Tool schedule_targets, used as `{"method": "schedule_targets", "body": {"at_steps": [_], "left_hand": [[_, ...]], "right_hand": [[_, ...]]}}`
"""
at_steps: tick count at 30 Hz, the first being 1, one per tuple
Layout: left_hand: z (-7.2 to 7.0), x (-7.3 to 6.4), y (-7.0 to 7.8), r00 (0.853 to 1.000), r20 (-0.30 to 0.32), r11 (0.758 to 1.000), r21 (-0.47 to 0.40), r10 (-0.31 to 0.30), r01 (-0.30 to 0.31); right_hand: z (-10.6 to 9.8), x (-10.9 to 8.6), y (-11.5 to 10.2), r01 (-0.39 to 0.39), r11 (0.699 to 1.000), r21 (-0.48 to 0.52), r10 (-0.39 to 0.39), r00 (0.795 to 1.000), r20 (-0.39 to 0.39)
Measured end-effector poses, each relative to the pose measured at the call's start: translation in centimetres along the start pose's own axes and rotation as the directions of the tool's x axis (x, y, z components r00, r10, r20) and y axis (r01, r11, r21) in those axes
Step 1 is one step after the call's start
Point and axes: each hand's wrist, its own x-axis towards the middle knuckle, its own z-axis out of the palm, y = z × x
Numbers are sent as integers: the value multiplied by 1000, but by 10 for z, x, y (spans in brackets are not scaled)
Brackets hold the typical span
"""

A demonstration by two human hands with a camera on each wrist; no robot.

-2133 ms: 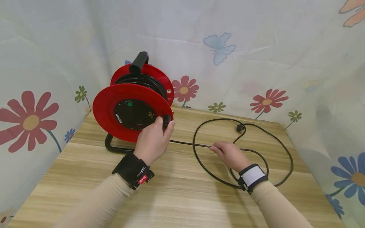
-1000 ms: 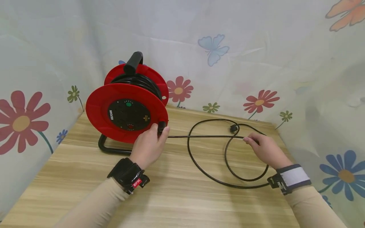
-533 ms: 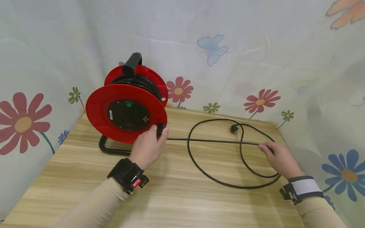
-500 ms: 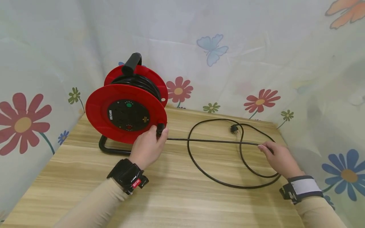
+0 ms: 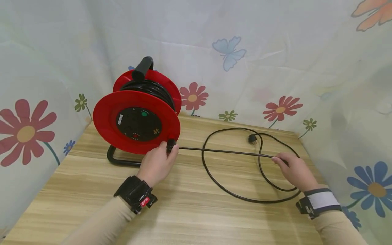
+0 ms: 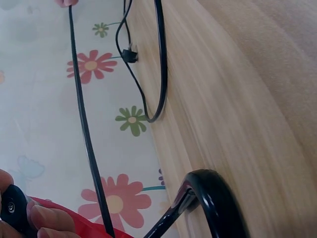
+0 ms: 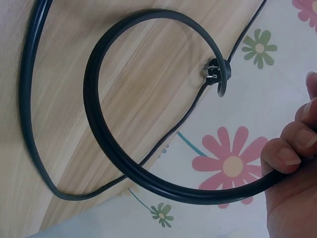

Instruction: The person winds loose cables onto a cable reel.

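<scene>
A red cable reel [image 5: 104,127] with a black socket panel stands upright on its black tube stand at the left of the table. My left hand [image 5: 157,165] grips the black crank knob [image 5: 170,145] low on the reel's right side; fingers also wrap the knob [image 6: 14,209] in the left wrist view. From behind that hand the black cable [image 5: 226,151] runs nearly straight to my right hand [image 5: 296,172], which pinches it above the table. Past the right hand, the slack lies in wide loops, a curve of cable [image 7: 94,99] hanging close in the right wrist view.
The cable's plug [image 5: 252,139] lies near the table's back right, prongs showing in the right wrist view. A black carrying handle [image 5: 142,69] tops the reel. Flower-printed sheeting [image 5: 190,30] closes in the wooden table [image 5: 196,221] at the back and sides.
Over two seconds my right hand has moved right along with the cable, then slightly back left. The reel has turned a little clockwise, my left hand following the knob downward.
</scene>
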Motion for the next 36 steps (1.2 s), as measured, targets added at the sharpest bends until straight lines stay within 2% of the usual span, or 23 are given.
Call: {"method": "schedule_targets", "body": {"at_steps": [6, 12, 21, 27, 36], "left_hand": [[4, -2, -8, 999, 24, 1000, -3, -24, 24], [6, -3, -12, 998, 51, 999, -8, -33, 33], [4, -6, -19, 994, 86, 997, -20, -67, 69], [3, -9, -24, 991, 105, 995, -27, -88, 92], [1, -13, -35, 986, 126, 994, 3, -107, 107]], "right_hand": [[6, 2, -2, 18, 1000, 2, -18, 1000, -13], [12, 4, -3, 71, 997, -25, -72, 996, -43], [17, 5, -8, 81, 997, -22, -81, 996, -36], [22, 6, -12, 58, 998, -1, -58, 998, 1], [27, 11, -21, 78, 997, 11, -78, 997, 21]]}}
